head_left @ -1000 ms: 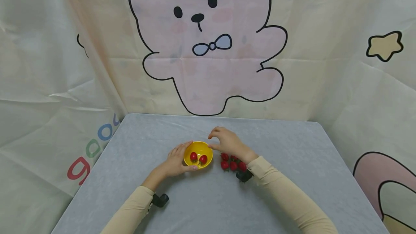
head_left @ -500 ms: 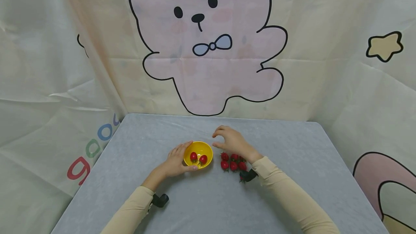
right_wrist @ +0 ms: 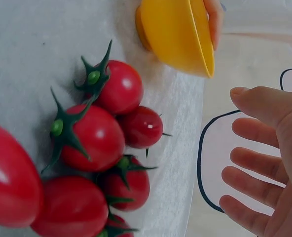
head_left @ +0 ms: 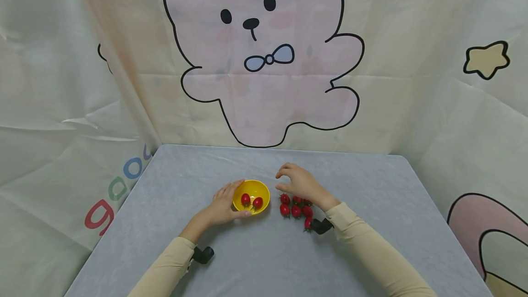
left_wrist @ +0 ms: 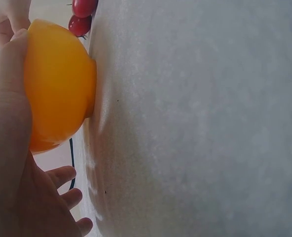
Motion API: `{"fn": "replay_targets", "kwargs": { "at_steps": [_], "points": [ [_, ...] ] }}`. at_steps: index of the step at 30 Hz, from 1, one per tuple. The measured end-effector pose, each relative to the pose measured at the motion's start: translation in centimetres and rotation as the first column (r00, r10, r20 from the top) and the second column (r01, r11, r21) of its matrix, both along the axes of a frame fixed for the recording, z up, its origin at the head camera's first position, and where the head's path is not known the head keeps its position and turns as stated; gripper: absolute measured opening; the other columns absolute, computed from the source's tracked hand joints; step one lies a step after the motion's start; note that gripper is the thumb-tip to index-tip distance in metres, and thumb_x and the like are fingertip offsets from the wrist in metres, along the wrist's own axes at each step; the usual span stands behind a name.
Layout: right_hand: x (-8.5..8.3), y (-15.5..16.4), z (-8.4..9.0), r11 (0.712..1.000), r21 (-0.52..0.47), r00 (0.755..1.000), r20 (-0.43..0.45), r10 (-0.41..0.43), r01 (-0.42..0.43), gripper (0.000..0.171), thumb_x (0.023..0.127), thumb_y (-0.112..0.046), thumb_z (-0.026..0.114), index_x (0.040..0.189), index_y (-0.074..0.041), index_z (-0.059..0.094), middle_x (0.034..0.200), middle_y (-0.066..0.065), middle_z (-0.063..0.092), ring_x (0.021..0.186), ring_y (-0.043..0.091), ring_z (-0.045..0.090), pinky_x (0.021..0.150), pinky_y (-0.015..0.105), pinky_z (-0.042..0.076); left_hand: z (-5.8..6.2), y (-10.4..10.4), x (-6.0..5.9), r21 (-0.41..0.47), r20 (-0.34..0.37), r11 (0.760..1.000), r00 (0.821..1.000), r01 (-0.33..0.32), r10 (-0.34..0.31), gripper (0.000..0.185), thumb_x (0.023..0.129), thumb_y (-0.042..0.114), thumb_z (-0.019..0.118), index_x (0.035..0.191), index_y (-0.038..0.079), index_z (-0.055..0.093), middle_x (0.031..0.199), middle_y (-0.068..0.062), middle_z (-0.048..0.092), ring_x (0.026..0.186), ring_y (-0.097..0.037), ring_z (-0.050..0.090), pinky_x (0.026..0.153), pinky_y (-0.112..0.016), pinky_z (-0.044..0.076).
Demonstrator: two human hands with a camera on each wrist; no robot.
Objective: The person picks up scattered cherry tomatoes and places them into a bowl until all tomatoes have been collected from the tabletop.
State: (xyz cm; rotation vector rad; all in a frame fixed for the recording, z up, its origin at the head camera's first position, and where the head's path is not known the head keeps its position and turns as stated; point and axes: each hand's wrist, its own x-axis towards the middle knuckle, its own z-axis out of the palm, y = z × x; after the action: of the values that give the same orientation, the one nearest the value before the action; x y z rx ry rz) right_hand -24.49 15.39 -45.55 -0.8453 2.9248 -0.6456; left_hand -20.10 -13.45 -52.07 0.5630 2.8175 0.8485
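Note:
A small yellow bowl (head_left: 256, 187) stands upright on the table, with two cherry tomatoes (head_left: 245, 199) inside it. My left hand (head_left: 223, 204) holds the bowl from its left side, thumb at the near rim and fingers toward the far rim. In the left wrist view the bowl's outer wall (left_wrist: 59, 84) shows beside the thumb, the other fingers spread past it. My right hand (head_left: 301, 182) hovers just behind a cluster of cherry tomatoes (head_left: 296, 211), fingers slightly bent and holding nothing. In the right wrist view the tomatoes (right_wrist: 94, 138) have green star-shaped tops.
A grey-blue cloth covers the table (head_left: 251, 260). Behind it hangs a curtain (head_left: 264, 100) printed with a pink bear; fabric walls rise at both sides. A black wrist camera (head_left: 321, 226) sits close to the nearest tomato of the cluster.
My right hand has drawn away from the bowl's right rim, moving right toward the tomato cluster. The left hand, the bowl and the two tomatoes in it have stayed in place.

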Motion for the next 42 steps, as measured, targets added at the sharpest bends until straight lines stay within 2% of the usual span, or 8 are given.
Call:
{"fn": "replay_targets", "kwargs": {
  "at_steps": [8,14,23,34,42],
  "points": [
    [0.2,0.7,-0.2,0.999,0.022,0.999,0.012,-0.032,0.032,0.033,0.089,-0.037,0.073,0.114,-0.014,0.072,0.125,0.003,0.063,0.114,0.023,0.060,0.098,0.044,0.054,0.1,0.0,0.1,0.010,0.008,1.000,1.000,-0.004,0.003,0.103,0.078,0.063,0.073,0.157,0.021,0.021,0.163,-0.010,0.029,0.148,-0.044,0.025,0.119,-0.067,0.016],
    [0.6,1.2,-0.8,1.000,0.020,0.999,0.026,-0.021,0.021,0.032,0.088,-0.037,0.074,0.112,-0.015,0.073,0.123,0.002,0.065,0.114,0.023,0.060,0.100,0.044,0.053,0.0,0.1,0.1,0.012,0.010,1.000,1.000,-0.002,0.001,0.103,0.078,0.063,0.073,0.157,0.021,0.021,0.163,-0.010,0.029,0.149,-0.044,0.024,0.120,-0.067,0.016],
    [0.8,2.0,-2.0,1.000,0.027,1.000,-0.003,-0.010,0.010,0.029,0.089,-0.035,0.073,0.109,-0.015,0.074,0.119,0.003,0.066,0.109,0.023,0.062,0.097,0.043,0.054,-0.2,0.1,0.0,0.001,0.010,1.000,1.000,-0.004,0.004,0.104,0.078,0.063,0.072,0.158,0.022,0.020,0.163,-0.010,0.028,0.149,-0.043,0.024,0.120,-0.066,0.016],
    [1.0,2.2,-2.6,0.998,0.060,1.000,-0.008,-0.006,0.006,0.029,0.088,-0.038,0.075,0.108,-0.016,0.074,0.116,0.000,0.066,0.107,0.019,0.061,0.093,0.040,0.056,-0.2,0.1,-0.1,0.000,0.001,1.000,1.000,-0.006,0.006,0.105,0.078,0.064,0.072,0.158,0.022,0.019,0.163,-0.011,0.029,0.149,-0.043,0.025,0.119,-0.067,0.017],
    [1.2,2.3,-3.2,0.998,0.056,1.000,0.010,-0.003,0.002,0.028,0.087,-0.038,0.075,0.105,-0.016,0.074,0.114,0.000,0.066,0.105,0.019,0.060,0.090,0.039,0.057,0.1,0.1,0.1,0.005,0.020,1.000,1.000,-0.003,0.003,0.104,0.078,0.063,0.073,0.158,0.022,0.020,0.163,-0.011,0.028,0.149,-0.043,0.024,0.120,-0.067,0.016]
  ]
}}
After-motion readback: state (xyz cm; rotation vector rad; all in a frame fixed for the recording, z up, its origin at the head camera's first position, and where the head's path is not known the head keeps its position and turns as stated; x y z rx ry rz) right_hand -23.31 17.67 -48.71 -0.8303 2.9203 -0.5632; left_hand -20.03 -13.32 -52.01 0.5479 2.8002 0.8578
